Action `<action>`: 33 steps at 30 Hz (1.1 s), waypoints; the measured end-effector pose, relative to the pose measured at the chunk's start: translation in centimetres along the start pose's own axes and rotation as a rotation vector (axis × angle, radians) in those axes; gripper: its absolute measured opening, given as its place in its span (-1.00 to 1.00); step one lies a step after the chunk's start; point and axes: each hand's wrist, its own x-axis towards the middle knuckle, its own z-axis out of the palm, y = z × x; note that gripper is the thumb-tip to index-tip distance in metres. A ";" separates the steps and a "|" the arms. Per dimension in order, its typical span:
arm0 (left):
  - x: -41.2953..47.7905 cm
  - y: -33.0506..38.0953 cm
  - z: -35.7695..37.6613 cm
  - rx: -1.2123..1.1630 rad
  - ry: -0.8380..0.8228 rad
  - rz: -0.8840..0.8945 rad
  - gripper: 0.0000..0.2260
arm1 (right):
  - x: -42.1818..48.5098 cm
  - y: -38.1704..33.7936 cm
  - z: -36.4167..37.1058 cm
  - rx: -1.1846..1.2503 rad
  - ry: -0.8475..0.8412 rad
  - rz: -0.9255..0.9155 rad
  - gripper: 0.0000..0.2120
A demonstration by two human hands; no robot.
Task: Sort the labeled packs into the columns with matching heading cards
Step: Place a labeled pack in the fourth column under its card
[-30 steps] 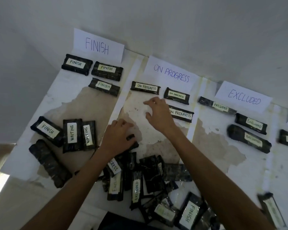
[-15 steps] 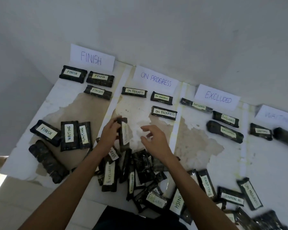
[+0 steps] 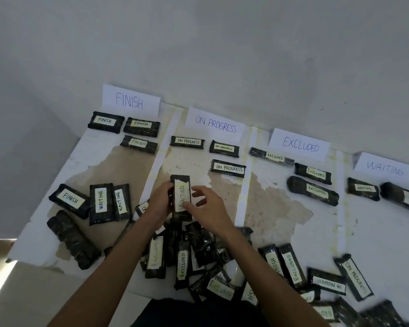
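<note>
Gripping the WAITING pack [image 3: 180, 197], long axis pointing away, the left hand [image 3: 159, 201] lies farther than the spread right hand [image 3: 207, 206] from the right-edge WAITING card [image 3: 385, 168].

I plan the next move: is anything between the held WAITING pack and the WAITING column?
Nothing upright. The WAITING pack in the left hand must pass over flat ON PROGRESS packs and EXCLUDED packs to reach the WAITING card.

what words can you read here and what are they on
"FINISH": white paper heading card, black wrapped packs beneath.
"ON PROGRESS": second card, second-column packs.
"EXCLUDED": third card, third-column packs.
"WAITING": faint fourth card, pack in the left hand.
Front pile labels: partly blurred.
</note>
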 end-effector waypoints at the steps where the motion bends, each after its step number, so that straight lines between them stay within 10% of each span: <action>1: 0.2 0.0 -0.1 0.088 -0.017 -0.030 -0.73 | 0.1 0.3 -0.4 -0.052 0.012 -0.036 -0.53; 11: 1.1 0.1 3.3 0.594 -0.346 0.012 -0.78 | 0.0 3.6 -6.3 -0.774 -0.169 -0.553 -0.31; 24: -2.0 -5.5 13.4 1.074 -0.615 0.200 -0.72 | -5.7 7.6 -15.3 -0.858 -0.238 -0.295 -0.40; 33: -3.4 -10.4 24.2 1.036 -0.484 0.544 -0.66 | -11.4 16.8 -26.7 -0.660 -0.039 -0.076 -0.36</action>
